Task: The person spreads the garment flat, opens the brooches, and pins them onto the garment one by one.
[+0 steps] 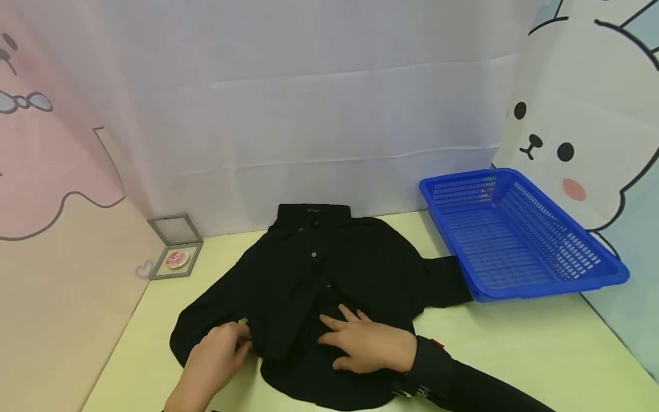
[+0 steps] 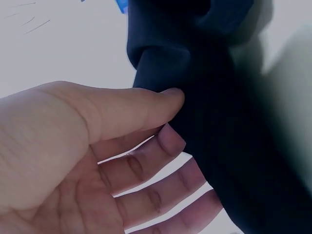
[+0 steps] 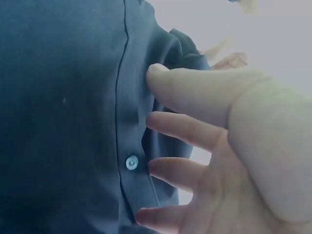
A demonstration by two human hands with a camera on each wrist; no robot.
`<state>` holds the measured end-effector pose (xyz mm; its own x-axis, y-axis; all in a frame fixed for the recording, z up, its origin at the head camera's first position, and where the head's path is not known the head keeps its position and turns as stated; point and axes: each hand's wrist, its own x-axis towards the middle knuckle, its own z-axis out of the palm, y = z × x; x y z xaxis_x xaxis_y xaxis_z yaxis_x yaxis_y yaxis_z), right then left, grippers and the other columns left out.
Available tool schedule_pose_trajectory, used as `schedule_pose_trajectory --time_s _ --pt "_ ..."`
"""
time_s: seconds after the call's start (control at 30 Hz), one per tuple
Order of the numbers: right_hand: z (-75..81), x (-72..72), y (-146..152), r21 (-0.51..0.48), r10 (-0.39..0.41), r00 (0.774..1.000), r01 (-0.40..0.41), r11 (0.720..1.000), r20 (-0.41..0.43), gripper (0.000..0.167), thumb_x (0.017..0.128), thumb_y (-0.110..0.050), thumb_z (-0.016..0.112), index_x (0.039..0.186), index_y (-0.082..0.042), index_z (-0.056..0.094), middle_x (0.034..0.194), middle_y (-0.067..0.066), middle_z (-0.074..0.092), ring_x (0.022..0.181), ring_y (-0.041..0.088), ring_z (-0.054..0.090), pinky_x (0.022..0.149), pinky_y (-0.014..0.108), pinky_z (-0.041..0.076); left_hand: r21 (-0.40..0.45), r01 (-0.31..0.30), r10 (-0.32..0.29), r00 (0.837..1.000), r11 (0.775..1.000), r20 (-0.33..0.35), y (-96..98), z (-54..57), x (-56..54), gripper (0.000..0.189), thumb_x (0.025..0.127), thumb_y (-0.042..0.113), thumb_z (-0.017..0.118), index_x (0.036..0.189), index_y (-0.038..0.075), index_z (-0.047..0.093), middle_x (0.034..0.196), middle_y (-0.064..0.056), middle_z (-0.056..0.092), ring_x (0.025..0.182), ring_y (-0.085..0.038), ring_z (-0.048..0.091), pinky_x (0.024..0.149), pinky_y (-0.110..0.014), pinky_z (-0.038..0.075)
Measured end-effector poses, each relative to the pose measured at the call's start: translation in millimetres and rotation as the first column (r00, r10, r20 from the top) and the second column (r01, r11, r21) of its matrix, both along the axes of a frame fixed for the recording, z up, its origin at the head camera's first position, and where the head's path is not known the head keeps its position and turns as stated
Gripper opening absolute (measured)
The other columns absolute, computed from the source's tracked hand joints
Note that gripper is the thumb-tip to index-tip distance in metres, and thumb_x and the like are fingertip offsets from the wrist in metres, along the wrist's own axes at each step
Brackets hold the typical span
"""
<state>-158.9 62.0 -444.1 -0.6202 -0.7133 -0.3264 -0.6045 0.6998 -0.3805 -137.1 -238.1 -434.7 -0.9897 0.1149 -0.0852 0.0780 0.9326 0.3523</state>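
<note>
A black button-up shirt (image 1: pixel 355 269) lies front up on the table, collar toward the back wall, its lower front partly parted. At its left side, my left hand (image 1: pixel 218 352) pinches the cloth edge between thumb and fingers; the left wrist view shows the thumb (image 2: pixel 141 107) pressed on the dark fabric. My right hand (image 1: pixel 366 345) lies with spread fingers on the lower part of the shirt. In the right wrist view its fingertips touch the placket beside a small pale button (image 3: pixel 132 163).
A blue plastic basket (image 1: pixel 556 286) stands at the right, overlapping the end of one shirt sleeve (image 1: pixel 445 281). Back left is a small grey-framed open case (image 1: pixel 172 274) with a pink round piece in it. White and cartoon-printed sheets (image 1: pixel 334 114) wall the pale yellow table (image 1: pixel 540 337).
</note>
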Motion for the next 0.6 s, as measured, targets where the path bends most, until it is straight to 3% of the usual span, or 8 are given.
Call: schedule_pose_trajectory --time_s 0.2,0.3,0.6 --pt "5.6 2.8 12.8 -0.037 -0.117 0.993 0.118 0.992 0.016 0.061 0.098 -0.04 0.07 0.154 -0.027 0.048 0.173 0.012 0.016 0.154 0.049 0.024 0.116 0.062 0.038 -0.022 0.025 -0.026 0.998 0.999 -0.056 3.1 16.9 0.4 0.015 0.088 0.008 0.079 0.081 0.02 0.072 0.08 0.007 0.065 0.066 -0.009 0.054 0.057 -0.032 0.046" --pt "3.9 1.9 16.7 -0.008 -0.173 0.984 0.173 0.985 0.048 0.065 0.097 -0.038 0.072 0.156 -0.024 0.046 0.172 0.015 0.018 0.153 0.049 0.025 0.118 0.06 0.037 -0.028 0.047 -0.049 0.996 0.999 -0.078 8.5 23.0 -0.4 0.015 0.088 0.009 0.079 0.081 0.02 0.071 0.08 0.007 0.064 0.065 -0.009 0.053 0.055 -0.032 0.045" --pt "0.0 -0.2 12.5 0.061 -0.152 0.986 0.148 0.987 0.074 0.066 0.096 -0.036 0.074 0.155 -0.023 0.048 0.169 0.014 0.028 0.153 0.048 0.027 0.119 0.058 0.036 -0.054 0.052 -0.057 0.994 0.997 -0.095 2.2 39.9 11.7 0.013 0.09 0.007 0.073 0.09 0.019 0.075 0.087 0.007 0.067 0.07 -0.009 0.054 0.056 -0.031 0.044"
